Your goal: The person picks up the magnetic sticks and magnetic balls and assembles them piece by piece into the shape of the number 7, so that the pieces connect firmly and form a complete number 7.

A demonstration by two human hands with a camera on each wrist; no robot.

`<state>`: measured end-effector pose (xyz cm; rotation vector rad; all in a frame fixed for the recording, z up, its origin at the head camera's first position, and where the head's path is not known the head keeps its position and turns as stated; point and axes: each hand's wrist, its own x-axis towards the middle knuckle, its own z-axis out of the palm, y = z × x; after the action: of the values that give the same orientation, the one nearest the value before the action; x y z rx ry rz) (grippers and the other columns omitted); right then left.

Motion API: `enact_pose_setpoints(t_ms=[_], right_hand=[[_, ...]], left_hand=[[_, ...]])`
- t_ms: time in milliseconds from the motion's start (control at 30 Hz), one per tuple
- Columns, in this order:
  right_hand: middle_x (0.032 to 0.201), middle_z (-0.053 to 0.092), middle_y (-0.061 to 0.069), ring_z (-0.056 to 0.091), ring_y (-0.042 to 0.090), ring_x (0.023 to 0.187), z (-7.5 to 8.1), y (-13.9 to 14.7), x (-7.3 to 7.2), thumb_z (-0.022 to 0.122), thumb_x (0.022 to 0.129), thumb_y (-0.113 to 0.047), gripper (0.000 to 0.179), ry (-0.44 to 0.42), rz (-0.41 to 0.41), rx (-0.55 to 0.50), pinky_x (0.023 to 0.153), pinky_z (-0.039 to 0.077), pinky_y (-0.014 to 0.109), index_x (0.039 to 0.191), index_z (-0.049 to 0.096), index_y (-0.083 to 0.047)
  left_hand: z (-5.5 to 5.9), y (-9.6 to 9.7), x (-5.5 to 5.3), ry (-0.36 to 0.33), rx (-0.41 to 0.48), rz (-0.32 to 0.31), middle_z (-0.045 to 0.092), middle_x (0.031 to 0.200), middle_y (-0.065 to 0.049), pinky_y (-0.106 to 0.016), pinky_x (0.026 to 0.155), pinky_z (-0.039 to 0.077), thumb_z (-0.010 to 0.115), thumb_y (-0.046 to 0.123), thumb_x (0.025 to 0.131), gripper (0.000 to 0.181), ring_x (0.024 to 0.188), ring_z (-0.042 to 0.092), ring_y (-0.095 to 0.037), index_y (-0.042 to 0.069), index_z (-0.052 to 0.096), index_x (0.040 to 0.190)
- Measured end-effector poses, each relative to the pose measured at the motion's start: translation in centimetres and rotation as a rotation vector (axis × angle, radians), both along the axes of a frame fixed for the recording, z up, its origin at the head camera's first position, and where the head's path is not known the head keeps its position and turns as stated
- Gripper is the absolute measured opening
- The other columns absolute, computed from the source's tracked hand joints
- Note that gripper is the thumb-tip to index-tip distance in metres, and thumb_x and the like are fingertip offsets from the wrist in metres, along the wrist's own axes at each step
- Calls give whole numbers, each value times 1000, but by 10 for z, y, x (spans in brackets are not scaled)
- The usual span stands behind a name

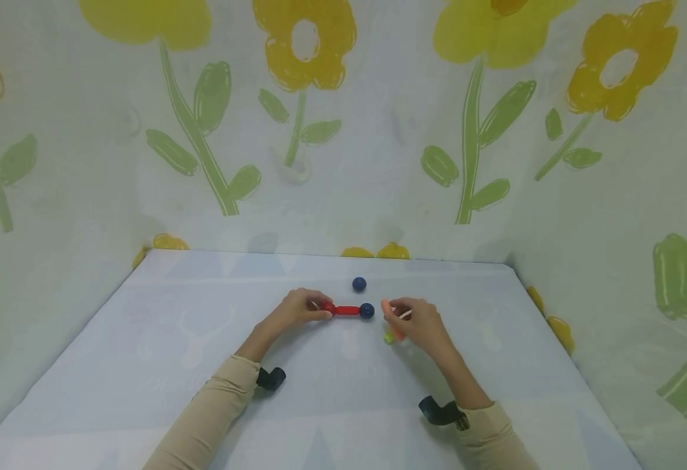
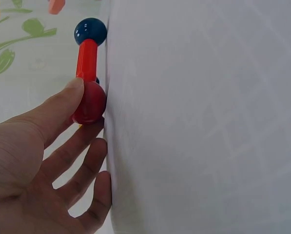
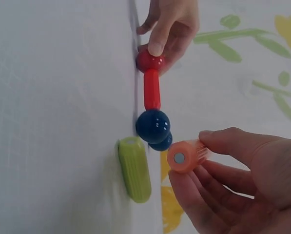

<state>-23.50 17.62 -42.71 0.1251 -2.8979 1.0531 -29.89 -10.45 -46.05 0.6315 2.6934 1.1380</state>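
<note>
My left hand [image 1: 297, 309] pinches a red ball [image 2: 90, 103] between thumb and finger, low at the table. A red magnetic stick [image 1: 348, 311] joins that ball to a dark blue ball [image 1: 366, 311], all in one line. Just right of the blue end, my right hand [image 1: 424, 320] holds an orange magnetic stick [image 3: 185, 156] between thumb and fingers. A grey metal disc shows at the orange stick's tip, which is apart from the blue ball. Below it, a lime green magnetic stick [image 3: 135, 170] lies on the table, partly hidden in the head view.
A second dark blue ball [image 1: 359, 284] sits farther back on the table [image 1: 320, 418], which has a pale cloth. Behind and at both sides rise flower-printed curtains [image 1: 366, 130]. Each wrist carries a black camera mount, such as the one at the right [image 1: 439, 411].
</note>
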Motion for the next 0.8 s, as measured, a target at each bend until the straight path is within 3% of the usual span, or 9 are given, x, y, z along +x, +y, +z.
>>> enact_pose_setpoints(t_ms=[333,600,800], right_hand=[[93,72,6,66,15,79,-8,-11,2,74,87,-21,36,-54,37,-90,59,56,26,119,69,-4],[93,68,6,62,16,78,-15,-21,5,74,87,-22,37,-165,11,-179,58,57,25,121,68,-7],[93,68,6,60,16,78,-21,-31,9,74,87,-23,39,-192,4,-170,59,56,24,121,68,-7]], left_hand=[[-1,0,0,8,4,-1,73,107,0,-25,76,51,76,27,86,34,86,59,-13,16,72,117],[-2,0,0,13,4,4,73,107,0,-25,76,51,77,27,85,34,86,59,-13,16,72,117],[-3,1,-1,2,-6,21,73,107,1,-23,75,51,76,29,85,34,86,59,-13,17,72,117]])
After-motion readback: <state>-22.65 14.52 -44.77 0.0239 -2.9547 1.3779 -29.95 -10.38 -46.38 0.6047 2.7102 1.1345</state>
